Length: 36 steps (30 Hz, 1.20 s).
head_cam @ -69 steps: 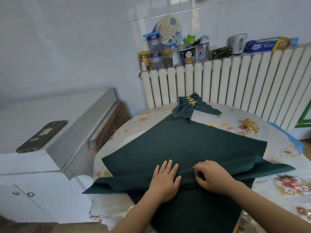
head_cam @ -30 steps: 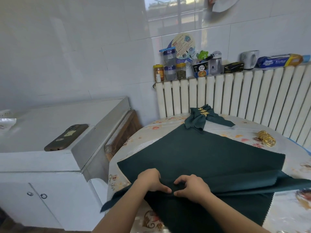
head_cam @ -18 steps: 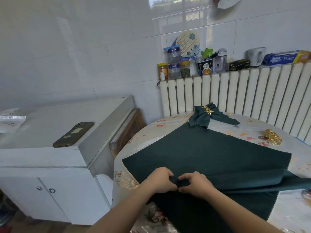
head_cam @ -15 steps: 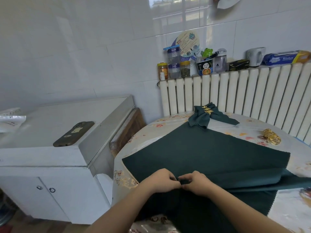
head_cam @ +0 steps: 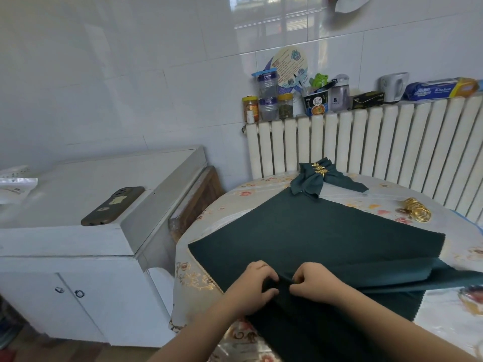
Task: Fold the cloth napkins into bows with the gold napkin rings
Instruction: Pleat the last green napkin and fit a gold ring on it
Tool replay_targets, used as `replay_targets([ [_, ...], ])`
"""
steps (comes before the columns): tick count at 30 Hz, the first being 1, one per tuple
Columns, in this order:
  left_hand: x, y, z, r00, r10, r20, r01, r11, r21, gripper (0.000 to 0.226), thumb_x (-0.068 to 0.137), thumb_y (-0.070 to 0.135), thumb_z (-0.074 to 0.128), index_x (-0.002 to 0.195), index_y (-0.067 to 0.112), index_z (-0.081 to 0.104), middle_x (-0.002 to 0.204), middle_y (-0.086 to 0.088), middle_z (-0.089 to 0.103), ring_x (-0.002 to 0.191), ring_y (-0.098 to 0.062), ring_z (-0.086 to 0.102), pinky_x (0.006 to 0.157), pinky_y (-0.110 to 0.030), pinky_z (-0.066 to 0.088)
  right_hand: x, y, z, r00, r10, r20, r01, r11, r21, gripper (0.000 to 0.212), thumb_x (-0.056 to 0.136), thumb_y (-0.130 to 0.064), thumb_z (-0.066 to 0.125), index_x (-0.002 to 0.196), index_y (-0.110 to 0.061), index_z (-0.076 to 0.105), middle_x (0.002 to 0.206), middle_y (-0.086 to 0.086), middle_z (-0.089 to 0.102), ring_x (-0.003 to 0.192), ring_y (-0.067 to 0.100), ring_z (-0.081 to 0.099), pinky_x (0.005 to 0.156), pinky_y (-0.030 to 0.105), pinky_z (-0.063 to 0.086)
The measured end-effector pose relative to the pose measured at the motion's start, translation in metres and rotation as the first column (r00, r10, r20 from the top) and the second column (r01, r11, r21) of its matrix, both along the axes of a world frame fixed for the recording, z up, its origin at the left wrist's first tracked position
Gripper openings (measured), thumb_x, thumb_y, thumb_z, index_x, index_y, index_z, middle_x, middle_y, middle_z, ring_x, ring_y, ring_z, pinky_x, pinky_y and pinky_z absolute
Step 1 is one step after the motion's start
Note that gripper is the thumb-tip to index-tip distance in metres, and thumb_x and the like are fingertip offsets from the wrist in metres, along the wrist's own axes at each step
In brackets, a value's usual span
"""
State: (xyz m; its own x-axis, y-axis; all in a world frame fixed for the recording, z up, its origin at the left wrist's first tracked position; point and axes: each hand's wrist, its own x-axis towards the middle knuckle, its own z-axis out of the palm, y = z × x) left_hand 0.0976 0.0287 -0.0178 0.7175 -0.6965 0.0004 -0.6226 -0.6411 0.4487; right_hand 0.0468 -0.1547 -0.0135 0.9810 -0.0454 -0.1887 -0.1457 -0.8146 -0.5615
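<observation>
So we had the green napkin spread flat like a diamond on the round table, its far corner pointing to 12 o'clock. Our left hand and right hand sat side by side at the near middle of the cloth, around 6 o'clock, both with fingers curled in and pinching a ridge of fabric between them. From there a folded band of napkin ran off toward 3 o'clock and past the picture's edge.

The finished bow, already cinched with a gold ring, lay at 12 o'clock, just touching the napkin's far corner. A little pile of spare rings was at about 2 o'clock, well apart from the cloth.

Over at 9 o'clock there was a phone lying on the white cabinet, and a radiator stood behind the table.
</observation>
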Motion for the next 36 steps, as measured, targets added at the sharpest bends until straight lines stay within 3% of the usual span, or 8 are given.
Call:
replay_targets([
  [3, -0.010, -0.004, -0.007, 0.996, -0.022, 0.088, 0.026, 0.999, -0.046, 0.041, 0.096, 0.027, 0.048, 0.136, 0.025, 0.043, 0.142, 0.011, 0.038, 0.134, -0.004, 0.027, 0.112, -0.018, 0.019, 0.005, -0.012, 0.007, 1.000, 0.016, -0.026, -0.017, 1.000, -0.014, 0.029, 0.076, -0.032, 0.062, 0.081, -0.004, 0.066, 0.075, 0.006, 0.062, 0.069, 0.016, 0.057, 0.064, 0.029, 0.047],
  [6, -0.013, -0.008, -0.012, 0.992, -0.076, 0.099, 0.075, 0.997, 0.012, 0.050, 0.101, 0.025, 0.038, 0.149, 0.025, 0.025, 0.156, 0.011, 0.020, 0.143, -0.002, 0.010, 0.111, -0.012, 0.003, 0.004, -0.017, 0.010, 0.996, 0.078, -0.031, -0.080, 0.995, -0.067, 0.017, 0.076, -0.029, 0.065, 0.071, -0.017, 0.055, 0.078, -0.001, 0.057, 0.070, 0.013, 0.052, 0.060, 0.022, 0.041],
  [8, -0.014, -0.010, -0.016, 0.992, -0.108, 0.069, 0.104, 0.993, 0.056, 0.051, 0.103, 0.026, 0.032, 0.151, 0.024, 0.017, 0.158, 0.010, 0.010, 0.144, -0.002, 0.002, 0.111, -0.012, -0.003, 0.004, -0.018, 0.012, 0.994, 0.105, -0.020, -0.107, 0.990, -0.089, 0.024, 0.075, -0.026, 0.067, 0.066, -0.021, 0.045, 0.081, -0.003, 0.054, 0.069, 0.010, 0.048, 0.060, 0.022, 0.040],
  [14, -0.013, -0.012, -0.022, 0.981, -0.165, 0.104, 0.142, 0.969, 0.200, 0.051, 0.103, 0.028, 0.026, 0.151, 0.026, 0.008, 0.158, 0.012, 0.000, 0.143, -0.003, -0.008, 0.113, -0.020, -0.008, -0.007, -0.017, 0.003, 0.980, 0.197, 0.015, -0.191, 0.966, -0.174, 0.029, 0.078, -0.027, 0.066, 0.071, -0.025, 0.038, 0.111, -0.002, 0.044, 0.095, 0.016, 0.053, 0.082, 0.024, 0.045],
  [20, -0.005, -0.015, -0.020, 0.978, -0.173, 0.117, 0.135, 0.951, 0.278, 0.047, 0.103, 0.037, 0.023, 0.149, 0.035, 0.016, 0.158, 0.012, 0.006, 0.145, -0.006, -0.001, 0.118, -0.029, 0.003, -0.022, -0.028, -0.006, 0.989, 0.050, 0.142, -0.030, 0.989, -0.142, 0.033, 0.084, -0.047, 0.062, 0.064, -0.027, 0.044, 0.117, -0.007, 0.049, 0.103, 0.006, 0.050, 0.088, 0.017, 0.039],
  [29, -0.011, -0.043, -0.001, 0.952, -0.232, 0.200, 0.098, 0.850, 0.517, 0.047, 0.101, 0.047, 0.018, 0.147, 0.044, 0.011, 0.158, 0.003, 0.014, 0.141, -0.022, 0.018, 0.107, -0.042, 0.028, -0.030, -0.046, -0.007, 0.986, 0.047, 0.162, -0.032, 0.995, -0.096, 0.031, 0.084, -0.033, 0.065, 0.059, -0.025, 0.048, 0.114, -0.011, 0.053, 0.086, -0.003, 0.049, 0.070, 0.006, 0.032],
  [32, -0.011, -0.048, 0.004, 0.956, -0.229, 0.184, 0.088, 0.821, 0.564, 0.049, 0.100, 0.047, 0.023, 0.148, 0.042, 0.013, 0.158, 0.000, 0.014, 0.141, -0.025, 0.017, 0.107, -0.045, 0.029, -0.031, -0.038, -0.013, 0.975, 0.088, 0.202, -0.054, 0.984, -0.168, 0.016, 0.087, -0.032, 0.060, 0.086, -0.024, 0.046, 0.119, -0.005, 0.043, 0.104, 0.007, 0.043, 0.088, 0.014, 0.034],
  [36, -0.005, -0.059, 0.021, 0.958, -0.256, 0.132, 0.119, 0.768, 0.629, 0.049, 0.099, 0.047, 0.032, 0.147, 0.039, 0.024, 0.155, -0.003, 0.025, 0.137, -0.029, 0.024, 0.105, -0.044, 0.033, -0.031, -0.038, -0.007, 0.992, 0.050, 0.113, -0.011, 0.949, -0.315, 0.059, 0.086, -0.043, 0.059, 0.135, -0.032, 0.030, 0.136, -0.003, 0.030, 0.130, 0.019, 0.027, 0.108, 0.035, 0.024],
])
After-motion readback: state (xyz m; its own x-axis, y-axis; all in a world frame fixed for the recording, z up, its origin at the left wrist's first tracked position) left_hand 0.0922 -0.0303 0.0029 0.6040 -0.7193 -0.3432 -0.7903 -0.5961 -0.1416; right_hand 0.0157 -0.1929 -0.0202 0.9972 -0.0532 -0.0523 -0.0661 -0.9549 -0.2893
